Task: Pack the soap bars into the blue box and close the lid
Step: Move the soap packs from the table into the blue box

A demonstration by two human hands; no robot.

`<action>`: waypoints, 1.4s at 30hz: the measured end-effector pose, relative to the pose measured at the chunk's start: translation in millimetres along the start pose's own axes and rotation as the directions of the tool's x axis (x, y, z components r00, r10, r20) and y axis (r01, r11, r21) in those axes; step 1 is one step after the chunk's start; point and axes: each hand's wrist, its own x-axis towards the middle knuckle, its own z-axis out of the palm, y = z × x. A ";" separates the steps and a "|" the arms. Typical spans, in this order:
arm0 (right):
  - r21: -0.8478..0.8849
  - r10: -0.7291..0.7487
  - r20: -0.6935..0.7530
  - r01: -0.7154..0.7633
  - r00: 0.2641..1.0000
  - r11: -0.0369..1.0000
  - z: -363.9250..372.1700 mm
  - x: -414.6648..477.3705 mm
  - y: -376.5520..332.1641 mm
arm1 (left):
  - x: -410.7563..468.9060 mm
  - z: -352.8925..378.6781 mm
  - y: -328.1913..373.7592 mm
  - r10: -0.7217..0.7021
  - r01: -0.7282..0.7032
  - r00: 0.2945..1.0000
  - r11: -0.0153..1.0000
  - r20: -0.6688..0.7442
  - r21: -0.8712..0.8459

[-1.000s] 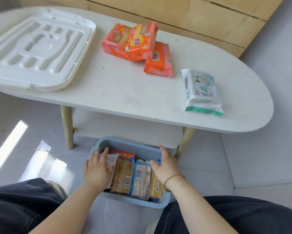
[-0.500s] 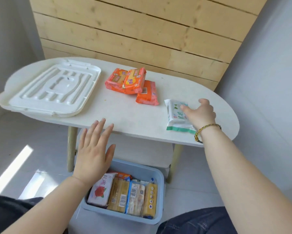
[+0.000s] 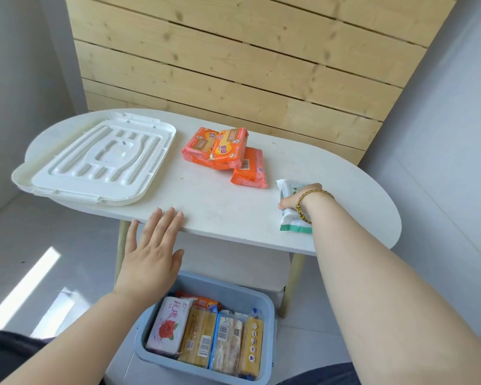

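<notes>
the task is judged to be partly done. the blue plastic box (image 3: pixel 265 299) is set on the floor, under the near edge of the white oval bench (image 3: pixel 220 209). a row of soap bars is already stood in it side by side: a white pack with a red rose (image 3: pixel 167 327), brown and yellow packs (image 3: pixel 198 337), and an orange pack (image 3: pixel 206 302) tucked at the back. three orange wrapped soap bars (image 3: pixel 220 148) are left in a small heap on the bench. the big white plastic lid (image 3: pixel 94 159) is laid at the left end of the bench, so the box is not closed yet.

a white and green soap pack (image 3: pixel 292 223) near the right end of the bench is gripped by the right hand (image 3: pixel 297 200), with the fingers curled on it. the left hand (image 3: pixel 150 254) is held flat and wide, with nothing in it, at the near bench edge.

red writing, not in latin letters, is seen above the rose. bar codes are shown on packs in the box and on one orange bar. the yellow words on the orange bars are too blurred to be read.
</notes>
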 end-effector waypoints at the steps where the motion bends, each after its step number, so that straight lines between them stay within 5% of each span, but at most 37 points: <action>1: -0.010 -0.005 -0.007 0.005 1.000 1.000 0.8 1.5 -0.8 | 0.0 -1.0 0.4 0.005 -0.005 1.000 1.000 -0.007 0.003; 11: -0.125 -0.214 -0.040 0.207 0.976 0.970 6.6 -4.5 11.3 | -0.2 -0.1 -2.5 0.012 -0.012 1.000 1.000 0.013 -0.004; 17: 0.297 -0.411 0.052 0.379 0.910 0.876 -2.5 -32.4 35.0 | 0.2 -4.8 -3.4 0.004 -0.003 0.998 1.000 0.055 -0.013; 22: 0.557 -0.523 0.121 0.378 0.844 0.739 -2.4 -67.3 52.0 | -4.6 -12.4 0.5 0.003 0.004 0.999 0.991 0.052 -0.130; 27: 0.660 -0.639 0.190 0.384 0.745 0.645 19.1 -102.4 73.0 | -22.3 -20.7 11.0 -0.019 -0.003 0.998 0.949 -0.067 -0.315; 29: 0.640 -0.656 0.249 0.387 0.713 0.664 39.6 -114.2 82.9 | -30.3 -21.3 18.3 -0.107 0.101 0.994 0.868 0.015 -0.487; 32: 0.535 -0.602 0.311 0.389 0.735 0.750 84.1 -122.8 94.9 | -41.4 -10.4 25.9 -0.210 0.411 0.908 0.612 0.363 -0.675; 35: 0.404 -0.520 0.231 0.405 0.822 0.820 128.9 -123.1 97.3 | -47.5 12.9 32.1 -0.188 0.625 0.766 0.442 0.615 -0.643; 38: 0.300 -0.463 0.168 0.402 0.870 0.865 171.4 -119.5 95.3 | -46.7 44.6 34.7 -0.309 0.744 0.668 0.317 0.677 -0.589; 42: 0.419 -0.364 0.315 0.216 0.876 0.882 209.3 -105.8 104.8 | -44.7 74.8 18.8 -0.391 0.798 0.601 0.338 0.697 -0.499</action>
